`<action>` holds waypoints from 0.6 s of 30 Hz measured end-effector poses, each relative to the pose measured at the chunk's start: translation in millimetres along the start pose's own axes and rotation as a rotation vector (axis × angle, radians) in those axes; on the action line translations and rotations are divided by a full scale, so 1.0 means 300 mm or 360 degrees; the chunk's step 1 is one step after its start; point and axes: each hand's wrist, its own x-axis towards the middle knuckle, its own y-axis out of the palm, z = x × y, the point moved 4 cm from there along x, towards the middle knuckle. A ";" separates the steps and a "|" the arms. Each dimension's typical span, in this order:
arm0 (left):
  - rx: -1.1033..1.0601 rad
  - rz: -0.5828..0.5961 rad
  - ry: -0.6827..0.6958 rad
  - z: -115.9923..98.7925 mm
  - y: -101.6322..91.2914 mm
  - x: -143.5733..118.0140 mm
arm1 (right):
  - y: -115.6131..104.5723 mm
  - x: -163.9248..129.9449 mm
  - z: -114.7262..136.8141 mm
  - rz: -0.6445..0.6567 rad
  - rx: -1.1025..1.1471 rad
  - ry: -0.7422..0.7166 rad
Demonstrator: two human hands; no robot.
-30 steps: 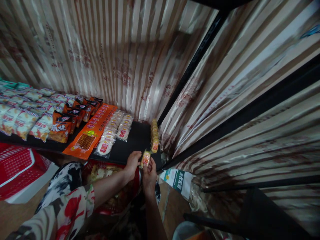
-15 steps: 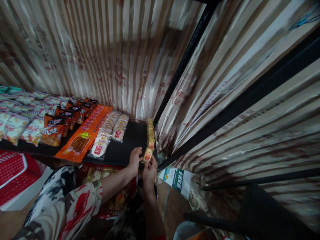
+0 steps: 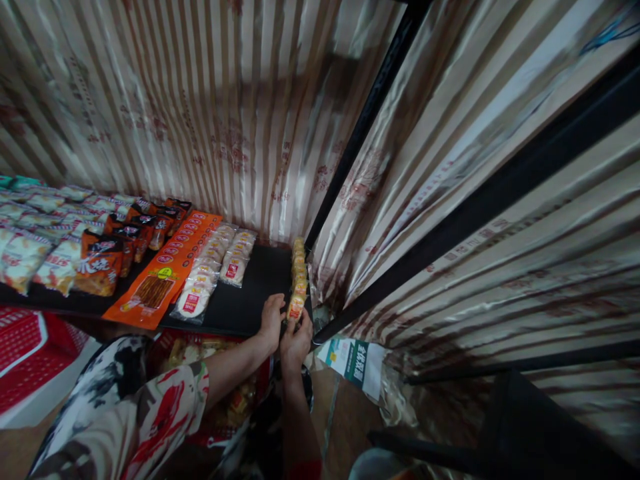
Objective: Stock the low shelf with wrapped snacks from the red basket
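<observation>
Along the right end of the black shelf (image 3: 235,310) runs a row of small yellow-wrapped snack packets (image 3: 299,273). My right hand (image 3: 296,341) has its fingers closed around the near end of the front snack packet (image 3: 295,309). Just left of that packet is my left hand (image 3: 271,325), its fingers loosely bent and apart from a grip, the tips close to the packet's side. Whether those tips touch it I cannot tell. Farther left lie two rows of clear-wrapped white rice crackers (image 3: 194,300), (image 3: 233,268).
An orange snack bag (image 3: 150,290) and several upright orange and white bags (image 3: 100,263) fill the shelf's left part. Below are a red basket (image 3: 37,347) and another holding yellow packets. Black poles (image 3: 360,143) and striped curtains (image 3: 250,100) border the back and right.
The front yellow packet now sits a little farther back, closer in line with its row. My right hand has moved slightly with it; the left hand has barely moved.
</observation>
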 end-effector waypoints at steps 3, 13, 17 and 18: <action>0.0032 0.0018 0.0021 -0.001 0.009 0.006 | 0.006 0.006 -0.001 -0.0002 -0.0031 0.0024; 0.0061 0.0054 0.0010 -0.001 0.043 0.010 | 0.021 0.027 -0.024 -0.0067 -0.0017 -0.0049; 0.0075 0.0049 0.0030 -0.008 0.055 0.007 | 0.023 0.036 -0.033 -0.0076 -0.0010 -0.0030; 0.0071 0.0058 0.0036 -0.008 0.058 0.007 | 0.023 0.038 -0.034 -0.0074 -0.0009 -0.0026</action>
